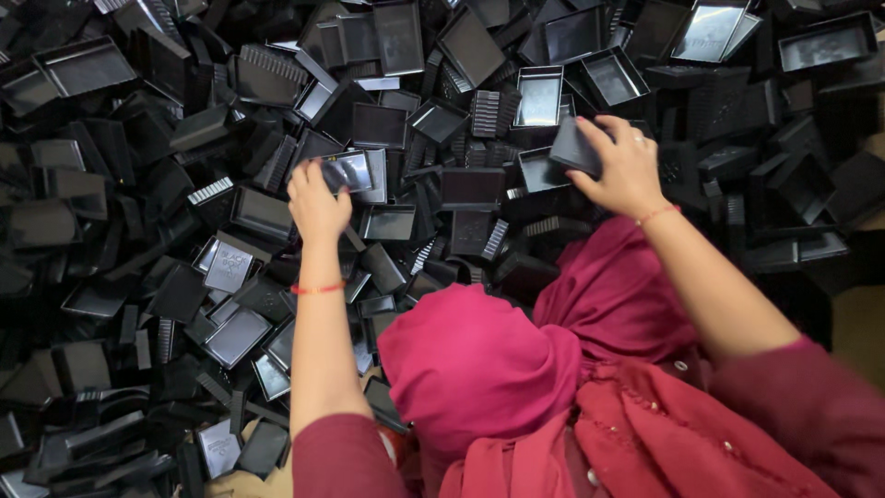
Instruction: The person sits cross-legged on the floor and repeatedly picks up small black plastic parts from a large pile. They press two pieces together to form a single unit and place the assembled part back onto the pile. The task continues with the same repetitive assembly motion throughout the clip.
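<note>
A deep heap of black plastic trays (138,184) fills nearly the whole view, left to right and out to the far edge: shallow rectangular pieces lying at every angle, some open side up and shining, some face down, some showing ribbed edges. Whatever bears the heap is hidden under it.

Nearest the camera lies the person's crimson scarf (516,369), draped over the chest, with dark red sleeves at the bottom corners. Both forearms reach from there out over the pile, each with a thin red thread at the wrist.

The right hand (627,171), at centre right, has its fingers closed round a flat dark tray piece (572,148), holding it tilted just above the heap; a ring shows on one finger. The left hand (318,203), at centre left, is curled over the near edge of a glossy tray (348,171), thumb and fingers pinching it; whether it is lifted clear of the pile I cannot tell.

Judging from this, the step in hand is picking pieces out of the loose pile, one per hand. A clean lift would call for drawing each piece free without snagging its neighbours.
</note>
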`<action>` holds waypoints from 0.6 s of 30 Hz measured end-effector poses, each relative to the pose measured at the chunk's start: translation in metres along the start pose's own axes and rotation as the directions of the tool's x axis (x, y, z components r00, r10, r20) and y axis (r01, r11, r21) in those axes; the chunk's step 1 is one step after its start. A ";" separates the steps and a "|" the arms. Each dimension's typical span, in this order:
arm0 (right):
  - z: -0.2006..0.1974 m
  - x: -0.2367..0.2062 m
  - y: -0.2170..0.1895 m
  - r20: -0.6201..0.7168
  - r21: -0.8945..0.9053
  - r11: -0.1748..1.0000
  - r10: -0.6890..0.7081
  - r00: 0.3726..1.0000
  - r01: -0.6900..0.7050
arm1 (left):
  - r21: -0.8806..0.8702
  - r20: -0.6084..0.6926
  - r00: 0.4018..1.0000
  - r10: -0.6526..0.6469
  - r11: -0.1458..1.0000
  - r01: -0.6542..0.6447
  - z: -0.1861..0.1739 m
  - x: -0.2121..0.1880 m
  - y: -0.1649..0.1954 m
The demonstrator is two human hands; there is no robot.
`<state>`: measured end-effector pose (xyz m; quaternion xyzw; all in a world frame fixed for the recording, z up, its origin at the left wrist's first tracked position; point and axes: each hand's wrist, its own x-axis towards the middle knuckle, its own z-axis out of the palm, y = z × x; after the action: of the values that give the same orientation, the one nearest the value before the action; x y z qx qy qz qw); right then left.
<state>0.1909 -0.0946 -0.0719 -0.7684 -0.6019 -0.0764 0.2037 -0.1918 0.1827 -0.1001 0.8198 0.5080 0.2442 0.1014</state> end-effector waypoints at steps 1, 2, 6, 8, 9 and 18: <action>-0.004 -0.007 0.002 -0.037 -0.018 1.000 0.025 0.999 -0.025 | -0.005 -0.019 1.000 -0.022 1.000 0.021 0.003 0.009 0.003; -0.006 -0.013 0.004 -0.077 -0.036 0.998 0.048 0.996 -0.051 | -0.011 -0.039 0.998 -0.042 0.999 0.042 0.005 0.018 0.007; 0.000 -0.031 0.007 -0.121 -0.053 0.981 0.178 0.977 -0.186 | -0.068 0.014 1.000 0.009 0.998 -0.008 0.011 0.040 0.023; 0.013 -0.036 0.002 -0.166 -0.007 0.988 0.148 0.975 -0.151 | -0.066 0.034 0.992 0.125 0.990 -0.122 0.015 0.045 0.033; 0.018 -0.038 -0.001 -0.192 0.012 0.991 0.131 0.973 -0.132 | -0.095 0.025 0.991 0.131 0.987 -0.128 0.016 0.050 0.036; 0.033 -0.044 -0.004 -0.164 -0.048 0.981 0.179 0.970 -0.189 | -0.266 -0.122 0.990 0.070 0.959 -0.101 0.028 0.137 0.034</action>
<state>0.1708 -0.1195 -0.1171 -0.8185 -0.5070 -0.1374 0.2327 -0.1014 0.2901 -0.0695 0.8044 0.4385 0.3612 0.1737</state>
